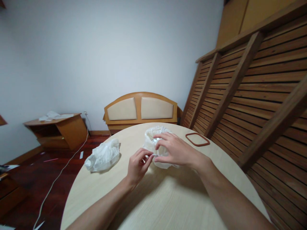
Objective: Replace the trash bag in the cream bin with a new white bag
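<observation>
A white, thin plastic bag (pixel 150 146) stands opened up on the round table in front of me, its mouth facing up. Whether a container sits inside it I cannot tell. My left hand (pixel 139 163) pinches the near edge of this bag between thumb and fingertips. Over its right side, my right hand (pixel 178 149) is spread, thumb low by the left fingertips and the other fingers curved over the mouth. Something pale and shiny shows under the right fingers, too small to name. A reddish-brown rounded square ring (pixel 205 144) lies flat to the right.
Another crumpled white plastic bag (pixel 104 155) lies on the left of the pale round table (pixel 182 204). Slatted wooden panels (pixel 251 95) lean along the right. Behind is a padded headboard (pixel 139 107). A low wooden cabinet (pixel 72 131) and a white cable (pixel 59 174) are at left.
</observation>
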Tool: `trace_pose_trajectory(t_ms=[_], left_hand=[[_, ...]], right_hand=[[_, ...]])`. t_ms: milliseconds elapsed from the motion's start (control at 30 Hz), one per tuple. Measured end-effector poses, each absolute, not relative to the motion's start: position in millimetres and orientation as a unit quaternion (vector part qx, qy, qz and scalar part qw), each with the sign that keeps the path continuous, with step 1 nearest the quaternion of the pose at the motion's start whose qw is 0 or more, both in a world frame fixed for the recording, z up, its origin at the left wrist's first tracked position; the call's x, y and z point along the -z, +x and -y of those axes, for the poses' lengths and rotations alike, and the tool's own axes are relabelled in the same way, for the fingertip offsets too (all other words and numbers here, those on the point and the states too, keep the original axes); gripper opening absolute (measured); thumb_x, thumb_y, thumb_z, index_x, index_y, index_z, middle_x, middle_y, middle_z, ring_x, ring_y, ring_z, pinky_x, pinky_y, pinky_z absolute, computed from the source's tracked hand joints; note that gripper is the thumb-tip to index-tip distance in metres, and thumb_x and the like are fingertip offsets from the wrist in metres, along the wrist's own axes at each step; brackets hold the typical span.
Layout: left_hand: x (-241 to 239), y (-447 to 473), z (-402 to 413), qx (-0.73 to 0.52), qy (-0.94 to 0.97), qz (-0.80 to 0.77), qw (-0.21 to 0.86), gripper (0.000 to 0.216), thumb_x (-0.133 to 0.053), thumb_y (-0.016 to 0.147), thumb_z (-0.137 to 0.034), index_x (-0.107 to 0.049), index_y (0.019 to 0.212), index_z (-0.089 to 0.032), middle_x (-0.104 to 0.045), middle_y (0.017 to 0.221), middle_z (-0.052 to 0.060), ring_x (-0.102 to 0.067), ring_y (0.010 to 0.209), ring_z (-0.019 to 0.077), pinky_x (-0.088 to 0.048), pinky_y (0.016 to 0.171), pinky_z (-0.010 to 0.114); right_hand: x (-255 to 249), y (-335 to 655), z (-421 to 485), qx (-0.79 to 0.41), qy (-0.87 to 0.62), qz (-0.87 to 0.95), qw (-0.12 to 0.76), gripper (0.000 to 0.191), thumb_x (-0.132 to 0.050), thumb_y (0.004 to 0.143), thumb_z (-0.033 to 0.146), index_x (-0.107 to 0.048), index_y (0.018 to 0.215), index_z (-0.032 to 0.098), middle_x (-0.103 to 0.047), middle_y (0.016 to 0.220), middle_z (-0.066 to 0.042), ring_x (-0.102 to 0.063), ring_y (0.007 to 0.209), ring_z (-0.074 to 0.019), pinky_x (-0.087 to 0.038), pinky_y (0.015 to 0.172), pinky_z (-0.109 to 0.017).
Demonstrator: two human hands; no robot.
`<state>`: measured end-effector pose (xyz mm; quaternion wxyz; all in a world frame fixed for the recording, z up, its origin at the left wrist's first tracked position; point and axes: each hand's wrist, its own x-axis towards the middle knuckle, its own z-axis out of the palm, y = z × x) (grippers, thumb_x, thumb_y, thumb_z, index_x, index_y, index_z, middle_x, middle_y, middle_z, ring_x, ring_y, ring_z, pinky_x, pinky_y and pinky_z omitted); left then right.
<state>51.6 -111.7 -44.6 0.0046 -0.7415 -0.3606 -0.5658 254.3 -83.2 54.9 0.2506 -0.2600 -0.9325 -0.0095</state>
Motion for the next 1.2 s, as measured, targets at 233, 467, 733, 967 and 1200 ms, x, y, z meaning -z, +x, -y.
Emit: trace_pose_trajectory(t_ms=[233,467,733,967,1200], left_hand=[[46.4,51.9,112.1,0.549,-0.749,0.371,-0.004,0.007,-0.062,0.094,-0.02,-0.066,0.09,-0.018,-0.065,0.082,0.002,-0.057,0.059,0.0076,-0.045,0.05,0.016],[49.3,50.7,107.9,0.538,-0.746,0.392,-0.005,0.005,-0.059,0.095,-0.02,-0.064,0.093,-0.019,-0.064,0.085,0.003,-0.057,0.062,0.0085,-0.044,0.052,0.016],[48.0,46.7,105.1,0.546,-0.712,0.442,0.007,0.006,-0.057,0.095,-0.024,-0.062,0.094,-0.019,-0.065,0.081,0.0,-0.059,0.059,0.0083,-0.044,0.049,0.015],[47.1,40.3,96.5,0.579,-0.668,0.467,-0.012,0.012,-0.056,0.095,-0.027,-0.065,0.093,-0.019,-0.068,0.084,0.002,-0.065,0.073,0.0125,-0.051,0.052,0.016],[44.9,38.6,97.3,0.594,-0.668,0.448,0.005,0.013,-0.058,0.095,-0.026,-0.067,0.09,-0.019,-0.069,0.086,0.004,-0.064,0.078,0.0135,-0.051,0.056,0.017]], right_hand=[[-54.8,255.0,77.6,0.012,-0.21,0.949,0.236,0.01,-0.067,0.093,0.027,-0.074,0.09,0.02,-0.072,0.115,-0.008,-0.063,0.11,-0.0245,-0.045,0.101,-0.042],[-71.0,267.6,81.2,-0.006,-0.229,0.935,0.271,0.012,-0.059,0.098,0.025,-0.068,0.094,0.018,-0.071,0.096,-0.007,-0.063,0.094,-0.0216,-0.046,0.087,-0.035],[-84.0,290.4,80.1,-0.046,-0.304,0.89,0.336,0.017,-0.052,0.1,0.029,-0.066,0.096,0.019,-0.071,0.094,-0.005,-0.065,0.086,-0.0192,-0.046,0.077,-0.03],[-86.4,307.2,75.4,-0.012,-0.377,0.852,0.364,0.02,-0.053,0.099,0.034,-0.068,0.096,0.021,-0.073,0.09,-0.004,-0.067,0.079,-0.0189,-0.046,0.07,-0.029],[-76.5,292.2,74.6,0.089,-0.378,0.856,0.342,0.011,-0.061,0.092,0.02,-0.069,0.099,0.02,-0.069,0.104,-0.007,-0.066,0.099,-0.0232,-0.05,0.085,-0.034]])
